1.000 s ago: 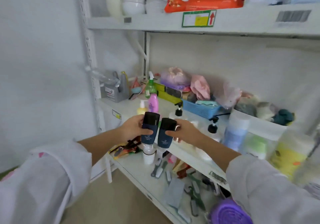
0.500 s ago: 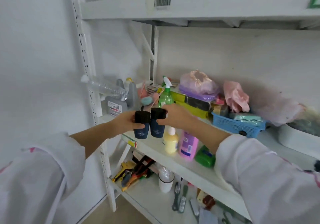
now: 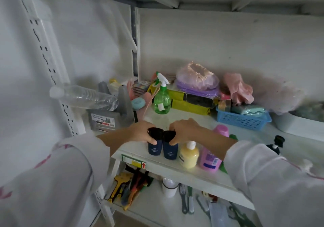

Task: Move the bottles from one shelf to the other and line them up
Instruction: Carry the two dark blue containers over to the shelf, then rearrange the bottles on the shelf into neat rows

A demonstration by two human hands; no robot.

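Lowered onto shelf — two navy bottles, one per hand.

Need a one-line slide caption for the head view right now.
Left hand and right hand set two dark blue bottles side by side at the shelf edge, beside yellow and pink bottles.

Two navy bottles lowered from mid-air, now standing on shelf

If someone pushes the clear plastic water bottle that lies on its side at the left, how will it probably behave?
The clear water bottle looks empty, so it is probably very light. It lies on its side across the grey container, so a push would likely roll it off. Its thin ribbed wall would probably dent when squeezed.
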